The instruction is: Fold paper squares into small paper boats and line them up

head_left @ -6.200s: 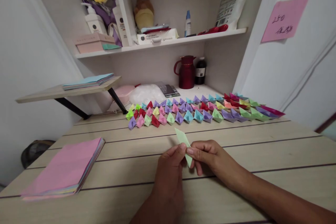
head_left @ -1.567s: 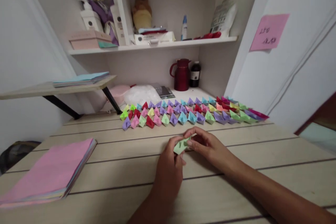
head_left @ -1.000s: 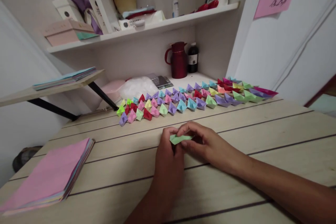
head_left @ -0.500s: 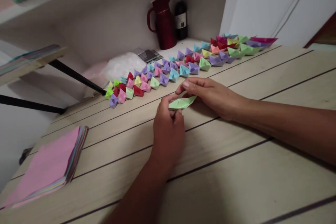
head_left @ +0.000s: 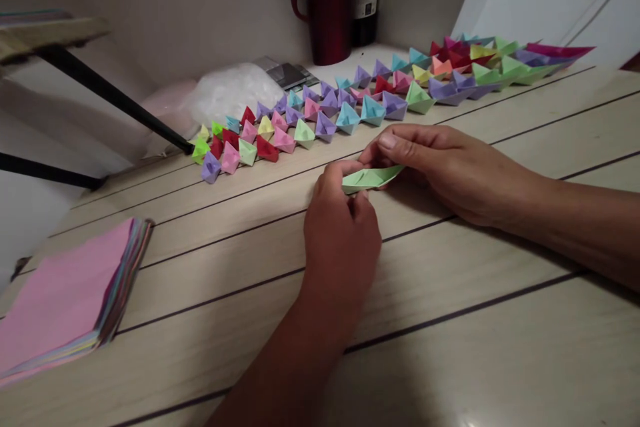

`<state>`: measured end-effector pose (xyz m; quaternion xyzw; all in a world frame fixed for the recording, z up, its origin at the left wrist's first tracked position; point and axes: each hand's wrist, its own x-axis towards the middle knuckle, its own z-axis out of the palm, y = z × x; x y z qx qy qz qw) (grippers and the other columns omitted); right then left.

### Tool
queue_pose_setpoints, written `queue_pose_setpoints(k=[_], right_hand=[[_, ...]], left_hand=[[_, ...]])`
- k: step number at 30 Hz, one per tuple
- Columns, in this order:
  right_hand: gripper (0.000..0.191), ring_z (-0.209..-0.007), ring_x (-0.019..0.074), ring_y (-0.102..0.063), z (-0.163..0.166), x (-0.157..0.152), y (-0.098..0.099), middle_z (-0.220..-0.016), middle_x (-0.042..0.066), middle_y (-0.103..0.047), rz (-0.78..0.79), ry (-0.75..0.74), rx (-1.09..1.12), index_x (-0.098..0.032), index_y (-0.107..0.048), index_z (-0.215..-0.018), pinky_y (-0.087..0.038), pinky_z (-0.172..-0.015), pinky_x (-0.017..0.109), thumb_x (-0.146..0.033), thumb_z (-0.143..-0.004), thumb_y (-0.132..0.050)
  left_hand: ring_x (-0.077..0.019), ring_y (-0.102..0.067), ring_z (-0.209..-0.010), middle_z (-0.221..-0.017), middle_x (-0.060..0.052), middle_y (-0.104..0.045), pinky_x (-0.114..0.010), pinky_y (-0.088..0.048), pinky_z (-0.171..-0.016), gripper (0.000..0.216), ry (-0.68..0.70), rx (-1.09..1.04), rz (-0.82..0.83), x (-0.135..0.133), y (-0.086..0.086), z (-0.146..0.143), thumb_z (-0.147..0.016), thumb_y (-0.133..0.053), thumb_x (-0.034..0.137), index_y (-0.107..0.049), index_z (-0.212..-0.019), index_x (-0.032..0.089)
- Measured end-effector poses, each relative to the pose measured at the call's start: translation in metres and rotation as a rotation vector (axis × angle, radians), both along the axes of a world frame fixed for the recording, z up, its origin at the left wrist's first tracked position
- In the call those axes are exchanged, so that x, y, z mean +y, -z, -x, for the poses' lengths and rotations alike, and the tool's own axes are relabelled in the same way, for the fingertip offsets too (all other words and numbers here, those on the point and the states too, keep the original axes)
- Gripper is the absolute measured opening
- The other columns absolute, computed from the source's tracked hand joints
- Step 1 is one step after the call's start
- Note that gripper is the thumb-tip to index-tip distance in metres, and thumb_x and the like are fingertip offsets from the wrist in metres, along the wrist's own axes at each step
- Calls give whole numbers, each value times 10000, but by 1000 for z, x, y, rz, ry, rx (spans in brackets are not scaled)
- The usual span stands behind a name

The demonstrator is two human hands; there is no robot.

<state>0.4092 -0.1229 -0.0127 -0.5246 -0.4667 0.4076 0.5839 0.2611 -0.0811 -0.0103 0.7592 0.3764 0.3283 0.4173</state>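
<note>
Between my hands is a light green paper boat (head_left: 371, 178), held low over the planked tabletop (head_left: 260, 240). My left hand (head_left: 343, 213) grips its near left end, with thumb and fingers closed round it. From the right, my right hand (head_left: 433, 167) is closed on the boat's other end, and its thumb lies on top. The fingertips of my right hand are partly hidden behind the boat. Just beyond my hands stand rows of small folded paper boats (head_left: 349, 118) in purple, pink, red, blue, yellow and green.
A stack of coloured paper (head_left: 75, 287) with a pink sheet on top lies at the left. Behind the boats are a clear plastic bag (head_left: 235, 97), a dark red jug (head_left: 329, 10) and a dark bottle (head_left: 367, 0). Black shelf legs (head_left: 115, 100) stand at the left.
My view has shifted, so the jug and boat rows sit higher and my hands appear further right. Both hands keep hold of the green paper boat, with little change in grip.
</note>
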Motion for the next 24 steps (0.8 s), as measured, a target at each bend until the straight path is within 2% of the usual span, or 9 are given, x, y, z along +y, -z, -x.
queue_pose_setpoints(k=[6,12,20,24], right_hand=[[252,-722,134,-565,-4,4,0,-765,-3,-608,-31,5,-68,-188,-640,-818,-449,-681,260,-408,-896,-545],[217,-661,121,-518,-10,8,-4,-750,2,-601,-71,-33,-142,-173,-632,-808,-405,-617,241,-348,-882,-529],[173,-729,157,-547,-12,9,-7,-774,5,-630,-93,-37,-331,-179,-645,-849,-397,-654,267,-302,-853,-524],[184,-778,173,-565,-12,7,-11,-845,19,-652,-154,-50,-456,-190,-658,-913,-404,-673,274,-302,-856,-523]], left_hand=[[-123,-593,-677,-863,-5,-666,-250,-462,-681,297,11,-16,45,-2,-4,0,-805,-534,103,-596,-1066,230],[-121,-593,-646,-711,37,-607,-218,-402,-582,327,11,40,29,-4,-6,1,-831,-513,164,-553,-1144,249],[-137,-582,-718,-805,4,-629,-243,-423,-644,363,53,91,9,-6,-10,4,-838,-517,188,-519,-1195,251],[-139,-579,-756,-874,-8,-642,-249,-432,-677,374,65,79,40,-5,-10,5,-841,-522,177,-508,-1207,252]])
